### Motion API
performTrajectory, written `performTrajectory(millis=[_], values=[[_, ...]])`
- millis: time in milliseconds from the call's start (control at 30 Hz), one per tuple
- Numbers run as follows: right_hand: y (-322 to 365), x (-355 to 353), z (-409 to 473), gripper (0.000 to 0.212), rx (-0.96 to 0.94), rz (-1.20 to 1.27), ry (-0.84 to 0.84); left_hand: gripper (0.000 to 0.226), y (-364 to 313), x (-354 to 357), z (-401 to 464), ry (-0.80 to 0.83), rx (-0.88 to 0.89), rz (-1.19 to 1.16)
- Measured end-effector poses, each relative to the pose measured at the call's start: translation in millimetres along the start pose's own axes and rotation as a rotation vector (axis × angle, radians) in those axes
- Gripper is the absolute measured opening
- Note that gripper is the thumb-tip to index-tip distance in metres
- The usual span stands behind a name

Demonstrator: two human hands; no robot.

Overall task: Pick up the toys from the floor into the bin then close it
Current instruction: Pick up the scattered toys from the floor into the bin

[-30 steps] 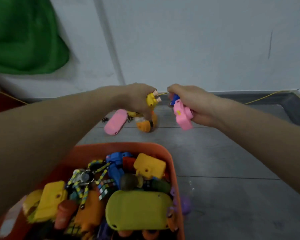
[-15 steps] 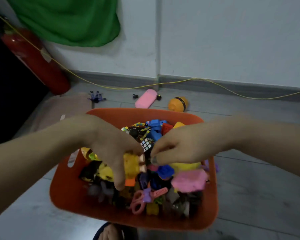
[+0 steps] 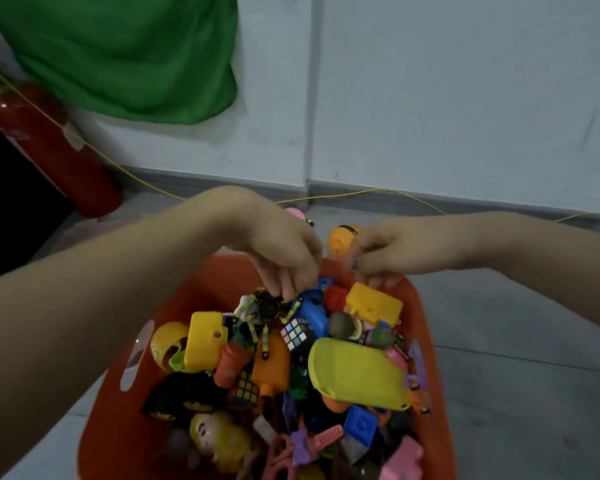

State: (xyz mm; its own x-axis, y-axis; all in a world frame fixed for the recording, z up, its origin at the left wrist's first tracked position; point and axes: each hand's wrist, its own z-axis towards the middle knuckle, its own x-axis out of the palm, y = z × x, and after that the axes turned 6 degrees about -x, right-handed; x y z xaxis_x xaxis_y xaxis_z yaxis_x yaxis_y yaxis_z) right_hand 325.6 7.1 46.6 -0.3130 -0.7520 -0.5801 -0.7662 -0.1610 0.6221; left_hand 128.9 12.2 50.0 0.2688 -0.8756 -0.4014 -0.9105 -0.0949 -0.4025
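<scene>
Both hands over far end of orange bin (image 3: 426, 327), which is heaped w/ toys; left hand (image 3: 284, 252) fingers loosely curled down, right hand (image 3: 385, 252) fingers curled, neither visibly holding anything. Orange ball toy (image 3: 340, 239) on floor behind bin: prob light, hard, rolls, so grip round its middle

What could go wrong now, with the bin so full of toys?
1. The orange bin is heaped nearly to its rim, so more toys might slide off the pile, and a lid may not sit flat.
2. The orange ball toy and a pink toy lie behind the hands on the floor and could be missed.
3. The yellow cord along the wall might snag a reaching hand.
</scene>
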Motion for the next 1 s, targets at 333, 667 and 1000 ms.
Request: performTrajectory(millis=[333,667,1000], values=[[-34.8,-47.9,76.2,0.026,0.303,0.008,-0.237,0.042,19.0,-64.1,81.9,-0.519,-0.09,0.123],[-108.5,-7.7,117.1,0.083,0.352,0.128,-0.306,0.051,40.3,-70.0,144.7,-0.487,-0.278,0.212],[-141.3,-30.1,202.3,0.101,0.344,0.039,-0.275,0.108,86.8,-76.9,214.6,-0.424,-0.424,0.09]])
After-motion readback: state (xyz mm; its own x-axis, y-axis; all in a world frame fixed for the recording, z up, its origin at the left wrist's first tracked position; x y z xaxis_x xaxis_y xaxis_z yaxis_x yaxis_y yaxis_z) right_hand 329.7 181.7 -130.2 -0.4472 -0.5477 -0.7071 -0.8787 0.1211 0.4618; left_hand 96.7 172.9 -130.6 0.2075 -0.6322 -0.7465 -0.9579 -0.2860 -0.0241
